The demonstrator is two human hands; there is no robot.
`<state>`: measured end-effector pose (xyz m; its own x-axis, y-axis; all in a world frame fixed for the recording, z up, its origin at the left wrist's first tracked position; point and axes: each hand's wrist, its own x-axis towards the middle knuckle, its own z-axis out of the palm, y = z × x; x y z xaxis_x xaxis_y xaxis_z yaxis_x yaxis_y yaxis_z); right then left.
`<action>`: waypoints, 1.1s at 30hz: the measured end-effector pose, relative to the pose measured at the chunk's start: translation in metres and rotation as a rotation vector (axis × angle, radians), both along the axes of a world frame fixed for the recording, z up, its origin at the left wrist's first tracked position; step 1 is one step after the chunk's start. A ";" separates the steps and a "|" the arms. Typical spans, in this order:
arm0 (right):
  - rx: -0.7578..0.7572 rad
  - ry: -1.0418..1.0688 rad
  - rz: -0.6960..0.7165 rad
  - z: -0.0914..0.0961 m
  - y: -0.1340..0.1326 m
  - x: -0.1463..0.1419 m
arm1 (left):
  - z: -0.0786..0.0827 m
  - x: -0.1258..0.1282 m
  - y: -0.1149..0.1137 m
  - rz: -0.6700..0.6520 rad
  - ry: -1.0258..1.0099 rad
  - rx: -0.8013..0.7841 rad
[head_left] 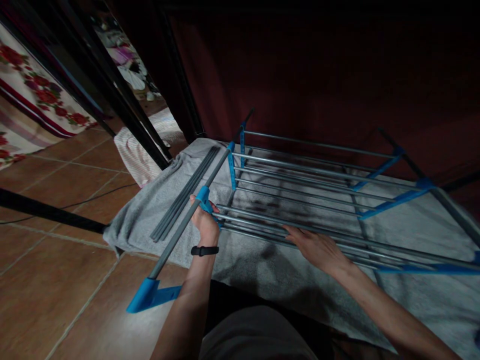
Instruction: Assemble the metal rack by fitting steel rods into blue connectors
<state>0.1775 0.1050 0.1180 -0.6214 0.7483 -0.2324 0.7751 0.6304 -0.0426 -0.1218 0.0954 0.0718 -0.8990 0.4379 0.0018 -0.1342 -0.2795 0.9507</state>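
My left hand (205, 220) is closed around a blue plastic bracket (203, 196) on a grey metal pole, at the left end of a rack. The pole ends near me in a blue corner piece (148, 296). Several thin metal rods (258, 221) run rightward from the bracket my left hand holds. My right hand (317, 248) lies over these rods near their middle, fingers closed on one; its thumb is hidden. Behind, another tier of rods (300, 165) spans between blue brackets (232, 167) on the left and right (393, 200).
Loose grey tubes (183, 197) lie side by side on the grey blanket (138, 220), left of the rack. A dark red panel (318, 75) rises behind. Black metal bars (48, 212) and a thin cable (97, 196) are at left over the tiled floor (56, 280).
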 end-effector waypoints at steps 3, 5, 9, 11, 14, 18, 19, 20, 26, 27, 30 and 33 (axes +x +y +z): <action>-0.016 0.009 -0.004 0.005 0.003 0.000 | -0.002 0.000 0.000 0.011 -0.032 0.020; -0.039 0.010 -0.009 0.006 0.003 0.000 | -0.003 -0.001 0.000 0.011 -0.018 0.036; -0.046 0.009 0.001 0.007 0.002 -0.001 | -0.003 -0.002 0.000 -0.019 0.008 0.041; -0.048 0.006 0.010 0.007 0.001 -0.001 | -0.002 -0.001 0.000 -0.014 -0.016 0.030; -0.064 0.022 0.009 0.008 0.000 0.000 | -0.001 -0.001 0.001 -0.007 -0.026 0.020; -0.051 0.067 0.029 0.003 0.000 0.002 | -0.001 0.000 0.000 -0.004 -0.006 0.016; -0.041 0.063 0.032 0.001 0.000 0.003 | -0.001 0.000 0.000 -0.004 0.001 0.013; -0.031 0.056 0.035 -0.002 0.000 0.003 | 0.000 0.000 0.000 -0.003 0.013 0.008; 0.019 0.050 0.065 -0.009 0.002 0.003 | 0.002 0.001 -0.001 0.009 0.070 -0.024; 0.027 0.055 0.073 -0.009 0.003 0.003 | 0.002 0.001 -0.001 0.007 0.066 -0.028; 0.049 0.062 0.100 -0.008 0.004 0.003 | 0.000 0.000 0.000 -0.002 0.033 -0.033; 0.058 0.037 0.109 -0.008 0.004 0.003 | -0.001 0.000 0.001 0.001 0.017 -0.022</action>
<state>0.1806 0.1089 0.1103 -0.7073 0.6871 -0.1660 0.7002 0.7133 -0.0310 -0.1219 0.0961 0.0710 -0.8992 0.4375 0.0073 -0.1179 -0.2584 0.9588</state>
